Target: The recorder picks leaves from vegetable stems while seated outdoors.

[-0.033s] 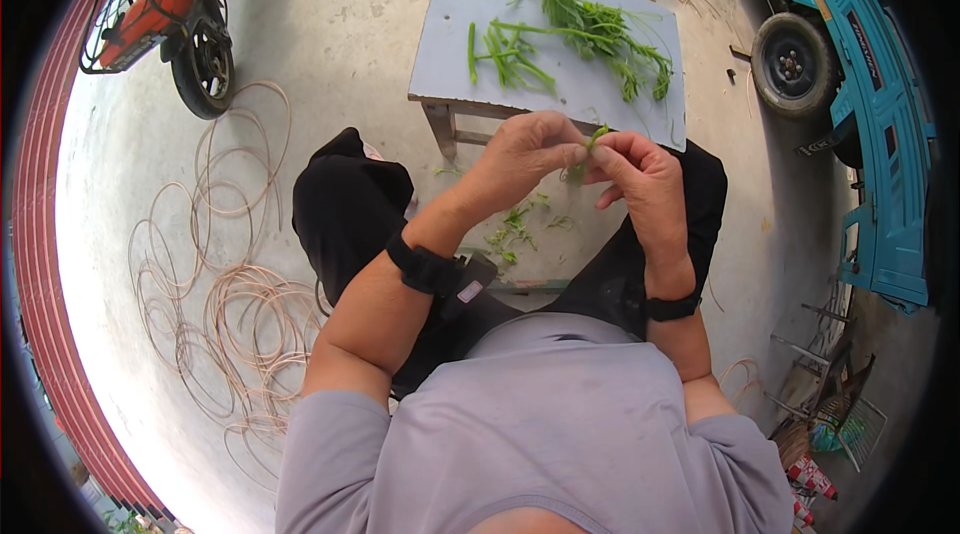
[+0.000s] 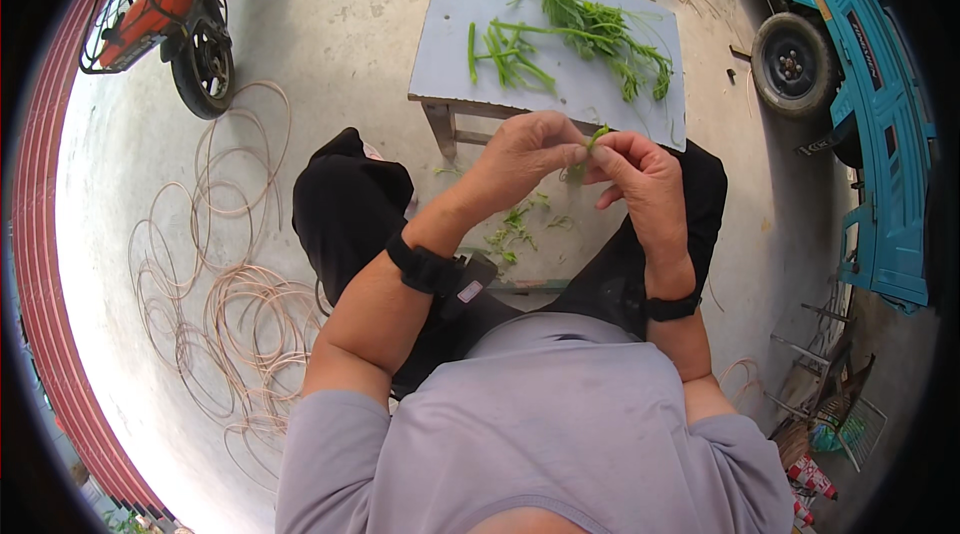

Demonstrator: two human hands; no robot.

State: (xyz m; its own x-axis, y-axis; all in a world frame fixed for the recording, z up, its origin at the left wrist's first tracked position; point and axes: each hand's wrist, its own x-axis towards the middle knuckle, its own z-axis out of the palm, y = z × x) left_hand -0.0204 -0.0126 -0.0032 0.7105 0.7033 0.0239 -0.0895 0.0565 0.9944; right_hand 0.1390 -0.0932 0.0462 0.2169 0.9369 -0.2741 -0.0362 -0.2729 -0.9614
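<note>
A small piece of green vine shoot (image 2: 597, 138) is pinched where my two hands meet, just in front of the low table's near edge. My left hand (image 2: 533, 151) closes thumb and fingertips on it from the left. From the right, my right hand (image 2: 643, 174) grips it with thumb and forefinger, the other fingers curled; the fingers hide part of the shoot. On the grey-blue table (image 2: 445, 24) lies a pile of leafy green shoots (image 2: 595, 29) with curly tendrils. To its left is a smaller group of bare green stem pieces (image 2: 512, 59).
Green scraps (image 2: 513, 232) lie on the concrete floor between my knees. Loose coils of thin tubing or cable (image 2: 255, 309) spread at the left. A red two-wheeler (image 2: 165, 9) stands far left, a blue cargo vehicle (image 2: 880, 154) at the right. Metal racks (image 2: 835, 374) sit lower right.
</note>
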